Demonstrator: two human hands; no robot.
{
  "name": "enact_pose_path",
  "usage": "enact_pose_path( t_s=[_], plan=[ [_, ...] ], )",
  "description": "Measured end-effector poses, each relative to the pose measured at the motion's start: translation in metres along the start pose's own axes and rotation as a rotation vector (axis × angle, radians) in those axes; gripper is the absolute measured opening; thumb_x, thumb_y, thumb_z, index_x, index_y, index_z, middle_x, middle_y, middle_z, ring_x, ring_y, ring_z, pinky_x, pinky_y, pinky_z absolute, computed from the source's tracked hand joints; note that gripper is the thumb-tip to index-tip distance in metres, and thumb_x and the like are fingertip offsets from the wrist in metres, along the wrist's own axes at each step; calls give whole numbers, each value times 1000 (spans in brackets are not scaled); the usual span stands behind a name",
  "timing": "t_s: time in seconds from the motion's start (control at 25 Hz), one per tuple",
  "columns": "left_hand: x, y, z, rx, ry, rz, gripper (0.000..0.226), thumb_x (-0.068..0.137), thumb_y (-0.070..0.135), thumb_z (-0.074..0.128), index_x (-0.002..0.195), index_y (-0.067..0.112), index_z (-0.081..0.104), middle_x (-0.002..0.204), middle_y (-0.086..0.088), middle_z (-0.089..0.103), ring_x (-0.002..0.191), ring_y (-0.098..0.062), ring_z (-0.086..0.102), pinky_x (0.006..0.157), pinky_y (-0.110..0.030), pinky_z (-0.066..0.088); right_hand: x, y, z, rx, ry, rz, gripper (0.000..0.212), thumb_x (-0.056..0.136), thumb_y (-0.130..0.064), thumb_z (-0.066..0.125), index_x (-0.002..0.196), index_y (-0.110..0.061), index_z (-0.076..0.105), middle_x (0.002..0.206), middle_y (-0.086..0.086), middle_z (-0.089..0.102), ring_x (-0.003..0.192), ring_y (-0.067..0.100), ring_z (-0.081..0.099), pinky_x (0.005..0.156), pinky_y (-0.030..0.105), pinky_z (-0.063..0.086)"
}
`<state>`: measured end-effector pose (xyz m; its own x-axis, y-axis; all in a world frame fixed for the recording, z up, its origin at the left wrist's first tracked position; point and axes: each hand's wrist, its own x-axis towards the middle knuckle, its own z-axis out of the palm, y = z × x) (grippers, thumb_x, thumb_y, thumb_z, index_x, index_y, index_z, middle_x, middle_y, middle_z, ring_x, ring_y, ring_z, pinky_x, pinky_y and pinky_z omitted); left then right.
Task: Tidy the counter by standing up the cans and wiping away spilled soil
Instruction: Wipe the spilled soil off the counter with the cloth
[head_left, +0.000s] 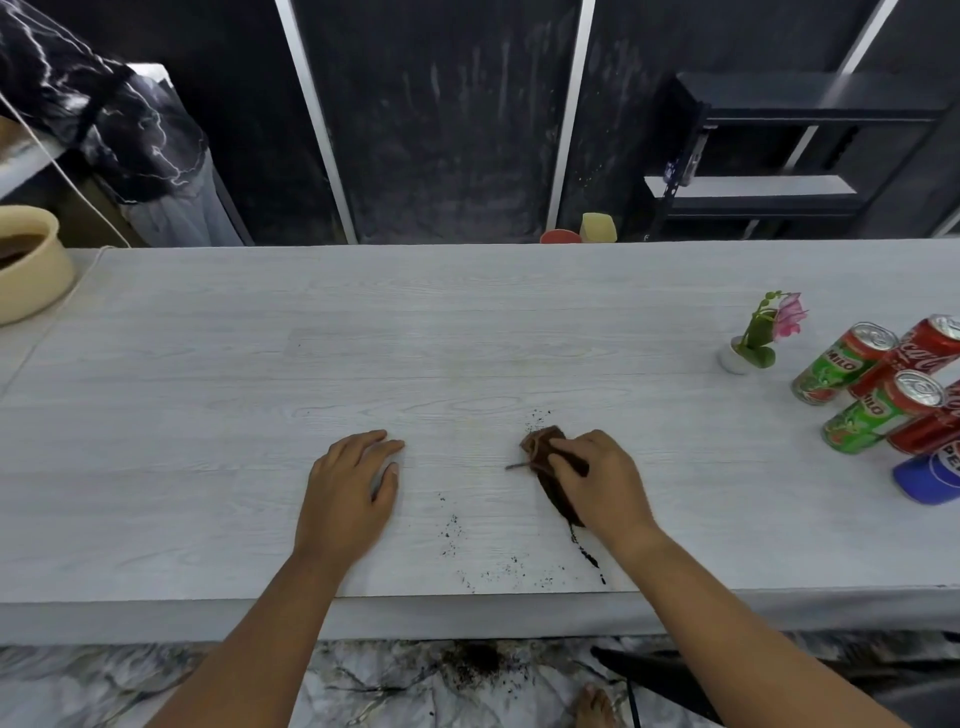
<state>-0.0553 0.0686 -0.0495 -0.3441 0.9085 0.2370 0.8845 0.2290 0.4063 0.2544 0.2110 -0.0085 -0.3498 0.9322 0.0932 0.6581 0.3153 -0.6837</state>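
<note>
My right hand (605, 480) presses a brown cloth (543, 449) flat onto the pale wood-grain counter (467, 338), fingers curled over it. Dark soil specks (452, 527) lie scattered between my hands and toward the front edge, with a thicker streak (589, 556) just behind the cloth. My left hand (353, 486) rests flat on the counter, holding nothing. At the far right stand several cans: two green Milo cans (836, 371) (878, 418), red cola cans (924, 348) and a blue Pepsi can (930, 478).
A small white pot with a pink flower (753, 343) stands left of the cans. A beige bowl of soil (26, 260) sits at the counter's left end. Soil (478, 662) lies on the marble floor below the front edge, near a bare foot (595, 706).
</note>
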Motion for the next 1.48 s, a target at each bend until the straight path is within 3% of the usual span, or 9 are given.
enact_pose_path(
  t_s=[0.2,0.36,0.48,0.64,0.8,1.08,1.28,1.48],
  plan=[
    [2,-7,5,3,-6,-3,38,105,39,49,139,37,67,150,14,59,141,-15,50,112,-43,42,72,11,-33,38,129,63,24,97,-25,76,121,-25,81,100,-12,64,97,11,64,78,10,42],
    [1,-8,5,2,-4,6,37,105,38,51,139,38,66,150,14,58,141,-15,50,114,-42,40,120,13,-13,-109,-43,33,27,100,-22,72,125,-22,79,111,0,68,108,21,64,84,19,44],
    [1,-7,5,2,-8,-15,41,106,41,52,145,35,64,157,12,55,147,-17,48,121,-45,37,119,14,4,-140,-129,5,28,100,-21,72,126,-24,79,117,-4,66,109,20,64,93,27,49],
    [1,-4,4,25,-33,-39,50,108,45,48,155,32,56,168,8,45,160,-16,33,131,-47,26,81,11,10,-101,-178,-123,26,97,-21,76,121,-29,81,108,-16,65,100,9,61,87,20,49],
    [2,-4,4,39,-53,-38,53,109,46,43,159,31,52,171,6,41,163,-15,27,134,-47,20,31,4,10,-85,-244,-232,26,96,-21,78,121,-27,82,110,-12,69,102,13,63,90,26,51],
    [2,-6,7,107,-111,-45,59,111,52,29,169,38,32,178,11,24,167,-9,7,136,-49,2,-20,-22,10,63,-473,-235,25,96,-21,79,119,-31,82,108,-18,68,100,2,65,86,12,48],
    [4,-7,9,144,-149,-50,61,112,53,23,171,41,17,180,16,10,166,-6,-6,135,-50,-3,44,-57,24,145,-310,-205,25,95,-20,79,118,-27,82,107,-16,69,101,0,66,91,9,45],
    [4,-6,7,126,-160,-55,63,110,53,24,171,40,19,180,15,10,167,-7,-4,135,-51,-2,54,-66,59,-116,-452,-306,35,98,-24,75,133,-23,76,123,0,69,115,19,63,102,31,48]
  ],
)
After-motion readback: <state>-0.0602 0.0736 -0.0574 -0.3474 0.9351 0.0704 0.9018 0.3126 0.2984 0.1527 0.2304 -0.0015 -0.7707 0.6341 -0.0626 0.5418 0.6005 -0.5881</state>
